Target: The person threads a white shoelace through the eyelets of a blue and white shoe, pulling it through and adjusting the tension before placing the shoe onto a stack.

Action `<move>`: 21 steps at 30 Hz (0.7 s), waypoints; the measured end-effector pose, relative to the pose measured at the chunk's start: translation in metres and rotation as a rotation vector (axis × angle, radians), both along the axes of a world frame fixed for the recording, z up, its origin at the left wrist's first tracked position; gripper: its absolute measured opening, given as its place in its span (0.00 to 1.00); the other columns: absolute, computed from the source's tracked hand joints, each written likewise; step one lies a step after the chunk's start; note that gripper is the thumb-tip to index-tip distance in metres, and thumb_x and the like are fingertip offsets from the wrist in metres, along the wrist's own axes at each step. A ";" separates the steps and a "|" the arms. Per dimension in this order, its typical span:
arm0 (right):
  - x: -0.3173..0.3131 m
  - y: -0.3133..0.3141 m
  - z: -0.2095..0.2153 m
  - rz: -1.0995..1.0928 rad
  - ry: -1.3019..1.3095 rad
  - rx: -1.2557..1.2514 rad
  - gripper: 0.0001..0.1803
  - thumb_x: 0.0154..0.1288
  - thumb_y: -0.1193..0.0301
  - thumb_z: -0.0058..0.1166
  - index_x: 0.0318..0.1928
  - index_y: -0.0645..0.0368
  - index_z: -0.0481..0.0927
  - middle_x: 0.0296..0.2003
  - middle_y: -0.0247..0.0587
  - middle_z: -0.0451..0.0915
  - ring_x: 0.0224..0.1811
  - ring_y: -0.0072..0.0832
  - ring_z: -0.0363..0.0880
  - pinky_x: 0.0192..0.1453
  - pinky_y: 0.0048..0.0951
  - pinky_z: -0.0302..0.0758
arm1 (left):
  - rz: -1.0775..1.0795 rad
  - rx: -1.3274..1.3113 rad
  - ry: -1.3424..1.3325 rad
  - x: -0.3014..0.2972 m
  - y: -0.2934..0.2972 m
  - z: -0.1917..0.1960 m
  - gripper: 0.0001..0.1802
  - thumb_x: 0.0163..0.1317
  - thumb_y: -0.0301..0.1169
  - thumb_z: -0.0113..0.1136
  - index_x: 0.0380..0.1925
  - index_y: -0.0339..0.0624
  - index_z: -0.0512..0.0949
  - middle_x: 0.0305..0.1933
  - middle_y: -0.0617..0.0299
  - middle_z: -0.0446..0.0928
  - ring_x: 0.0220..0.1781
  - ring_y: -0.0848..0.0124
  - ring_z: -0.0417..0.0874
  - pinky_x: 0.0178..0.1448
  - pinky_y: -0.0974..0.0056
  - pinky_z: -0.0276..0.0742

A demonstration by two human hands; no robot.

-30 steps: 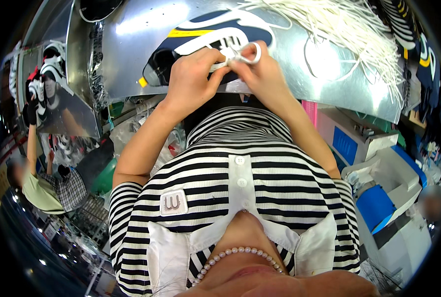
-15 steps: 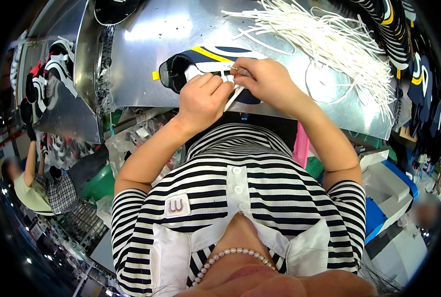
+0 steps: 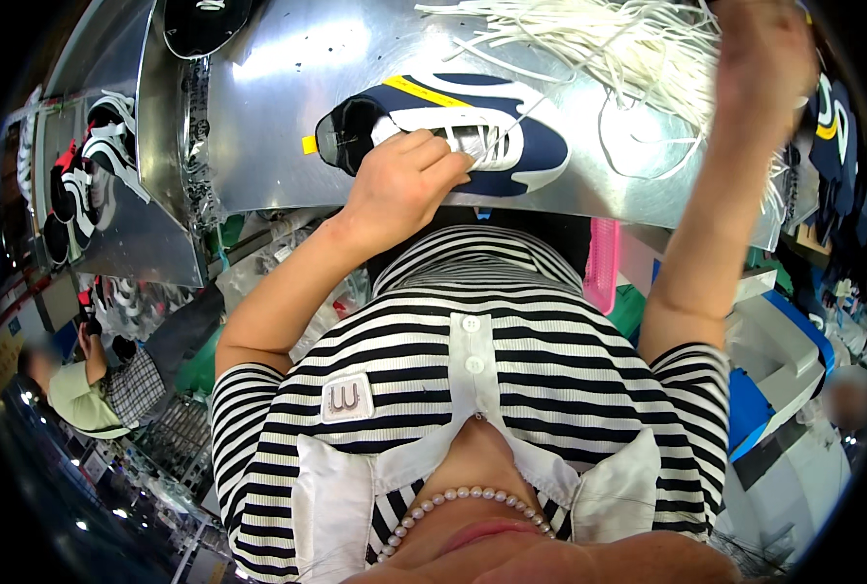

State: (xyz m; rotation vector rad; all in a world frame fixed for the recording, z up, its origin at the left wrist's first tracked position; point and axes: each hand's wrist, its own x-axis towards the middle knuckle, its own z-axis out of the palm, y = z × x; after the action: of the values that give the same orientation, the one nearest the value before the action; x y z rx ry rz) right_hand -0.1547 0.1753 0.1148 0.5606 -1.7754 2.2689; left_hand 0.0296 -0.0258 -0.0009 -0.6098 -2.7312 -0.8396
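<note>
A navy and white sneaker (image 3: pixel 546 146) with a yellow stripe lies on its sole on the metal table, toe to the right. White shoelace (image 3: pixel 493 146) crosses its front eyelets. My left hand (image 3: pixel 402 185) is closed at the shoe's throat, its fingertips pressed on the edge by the tongue; they hide what lies under them. A thin white strand appears to run from the lacing up toward the right. My right hand (image 3: pixel 766 73) is raised far to the upper right, beyond the lace pile. Motion smears its fingers and the picture's edge partly cuts them off.
A heap of loose white laces (image 3: pixel 638 68) spreads over the right of the table (image 3: pixel 268 146). A dark shoe (image 3: pixel 205 24) sits at the back left, more sneakers (image 3: pixel 112 136) on a left-hand surface. Navy shoe parts (image 3: pixel 830 127) hang at right. Another person (image 3: pixel 83 389) works at far left.
My right hand has swung from the shoe's lacing up and far to the right, uncovering the toe and laces. My left hand stays at the shoe.
</note>
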 end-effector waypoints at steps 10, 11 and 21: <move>0.089 -0.031 -0.125 0.531 -0.517 0.306 0.09 0.64 0.74 0.62 0.44 0.63 0.82 0.34 0.32 0.83 0.33 0.14 0.77 0.39 0.18 0.75 | 0.525 0.183 -0.616 -0.006 -0.005 0.027 0.29 0.73 0.44 0.50 0.68 0.42 0.62 0.37 0.44 0.81 0.42 0.49 0.83 0.46 0.56 0.76; 0.085 -0.035 -0.119 0.534 -0.556 0.268 0.09 0.64 0.74 0.61 0.44 0.63 0.82 0.33 0.32 0.83 0.30 0.12 0.76 0.35 0.16 0.73 | 0.534 0.191 -0.578 -0.007 -0.004 0.020 0.30 0.73 0.47 0.49 0.68 0.41 0.62 0.36 0.43 0.81 0.43 0.48 0.83 0.47 0.54 0.76; 0.078 -0.037 -0.122 0.654 -0.607 0.275 0.08 0.64 0.73 0.61 0.42 0.63 0.82 0.32 0.29 0.82 0.28 0.09 0.71 0.31 0.15 0.67 | 0.647 0.425 -0.396 -0.011 -0.001 -0.007 0.25 0.67 0.50 0.55 0.56 0.47 0.78 0.31 0.53 0.82 0.38 0.56 0.80 0.45 0.57 0.75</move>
State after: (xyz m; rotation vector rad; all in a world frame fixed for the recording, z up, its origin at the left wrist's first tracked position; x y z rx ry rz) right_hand -0.0765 0.1387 -0.0077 0.6107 -2.5139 2.8653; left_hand 0.0183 -0.0269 -0.0082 0.5492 -2.6438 -1.3850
